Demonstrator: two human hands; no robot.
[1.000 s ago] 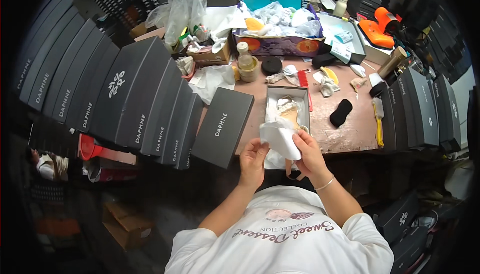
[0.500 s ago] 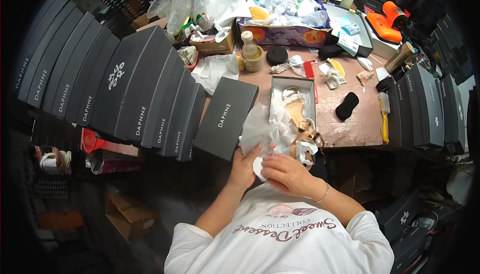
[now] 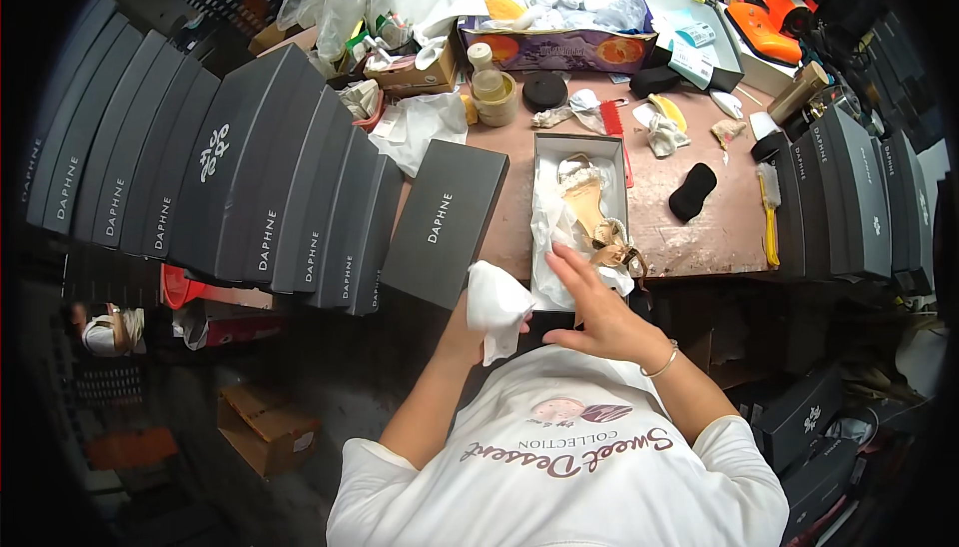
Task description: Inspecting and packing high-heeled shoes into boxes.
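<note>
An open dark shoe box [image 3: 619, 152] lies on the brown table with white tissue paper [image 3: 547, 217] and a tan sandal [image 3: 589, 209] inside. My left hand [image 3: 470, 332] is closed on a crumpled white wad of tissue [image 3: 496, 302] at the table's near edge, just left of the box. My right hand [image 3: 597, 312] hovers with fingers spread over the box's near end, fingertips at the tissue and sandal straps. The box's dark lid [image 3: 445, 222] lies flat to the left.
A row of dark shoe boxes [image 3: 230, 167] leans along the left; more stand at the right [image 3: 859, 197]. A black sponge [image 3: 691, 192], yellow-handled brush [image 3: 769, 217], tape roll [image 3: 494, 97], rags and a purple carton [image 3: 559, 47] crowd the far table. A cardboard box [image 3: 270, 427] sits on the floor.
The white tissue held up in both hands has come down. My left hand now keeps a wad of it, while my right hand has let go and moved over the box's near end.
</note>
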